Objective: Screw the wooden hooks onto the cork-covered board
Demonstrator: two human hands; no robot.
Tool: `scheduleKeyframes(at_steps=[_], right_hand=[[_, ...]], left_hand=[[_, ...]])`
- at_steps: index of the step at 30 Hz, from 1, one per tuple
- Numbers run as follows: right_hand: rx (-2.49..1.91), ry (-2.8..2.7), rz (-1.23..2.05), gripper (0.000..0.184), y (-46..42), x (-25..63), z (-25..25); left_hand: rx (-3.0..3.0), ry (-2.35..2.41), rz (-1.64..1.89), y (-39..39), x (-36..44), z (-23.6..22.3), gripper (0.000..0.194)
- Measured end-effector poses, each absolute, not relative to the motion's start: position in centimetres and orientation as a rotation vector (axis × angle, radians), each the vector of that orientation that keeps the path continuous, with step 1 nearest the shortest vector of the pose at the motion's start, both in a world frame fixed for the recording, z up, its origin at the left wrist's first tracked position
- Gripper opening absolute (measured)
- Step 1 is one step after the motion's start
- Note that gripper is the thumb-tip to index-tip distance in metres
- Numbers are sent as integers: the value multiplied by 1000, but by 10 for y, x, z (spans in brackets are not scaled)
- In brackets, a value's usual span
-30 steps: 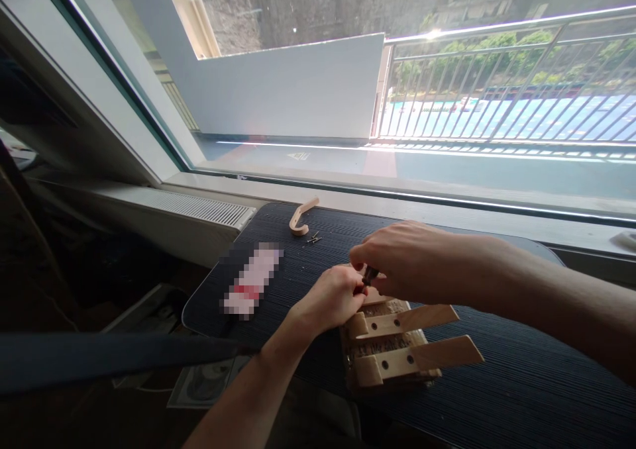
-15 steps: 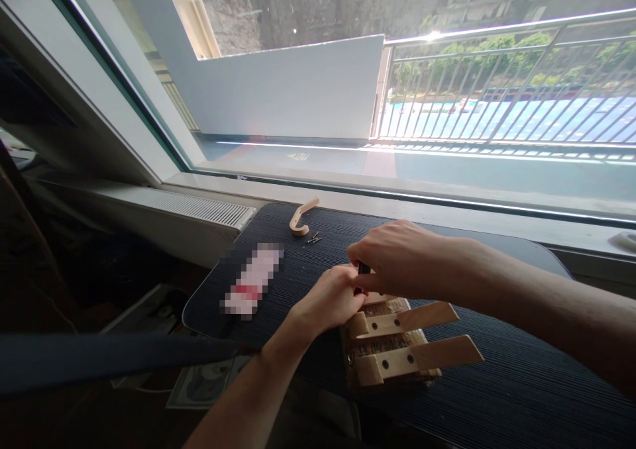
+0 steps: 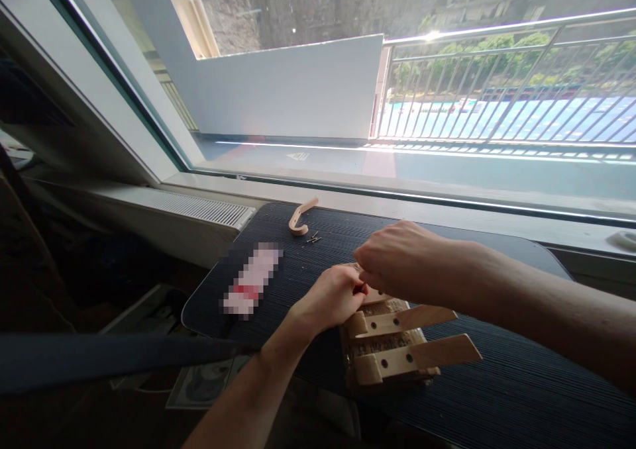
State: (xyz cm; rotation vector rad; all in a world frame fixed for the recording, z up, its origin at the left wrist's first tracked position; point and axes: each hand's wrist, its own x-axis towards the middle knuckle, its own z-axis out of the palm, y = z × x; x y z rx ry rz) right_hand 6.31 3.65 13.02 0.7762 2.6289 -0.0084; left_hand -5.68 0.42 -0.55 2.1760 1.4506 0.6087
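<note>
A rough wooden board (image 3: 392, 343) lies on the dark table, with wooden hooks fixed across it by dark screws. The nearest hook (image 3: 427, 356) and the middle hook (image 3: 412, 320) show whole. A third hook (image 3: 378, 296) is partly covered by my hands. My left hand (image 3: 338, 293) is closed over its left end. Above it my right hand (image 3: 392, 257) is closed in a fist around what seems to be a small dark and red screwdriver, mostly hidden by the fingers. A loose curved wooden hook (image 3: 299, 218) lies farther back beside several small screws (image 3: 314, 238).
A blurred pink packet (image 3: 253, 280) lies on the left of the black grooved table (image 3: 497, 396). The table stands against a window sill (image 3: 308, 194), with a white radiator cover (image 3: 199, 204) to the left. A dark strap (image 3: 124, 366) crosses the lower left.
My right hand has turned and shifted slightly right, its fingers now hiding the dark handle that showed before. The left hand and the board have stayed put.
</note>
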Motion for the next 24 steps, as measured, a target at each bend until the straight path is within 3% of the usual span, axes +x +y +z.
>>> scheduleKeyframes(at_steps=[12, 18, 24], right_hand=[[538, 2760, -239, 17, 36, 73, 126], [541, 2715, -231, 10, 43, 74, 125], [646, 2724, -296, 17, 51, 75, 119]], left_hand=[[2208, 1497, 577, 4, -59, -7, 19], [2205, 1493, 585, 5, -59, -13, 19], [2172, 1460, 568, 5, -59, -9, 19]])
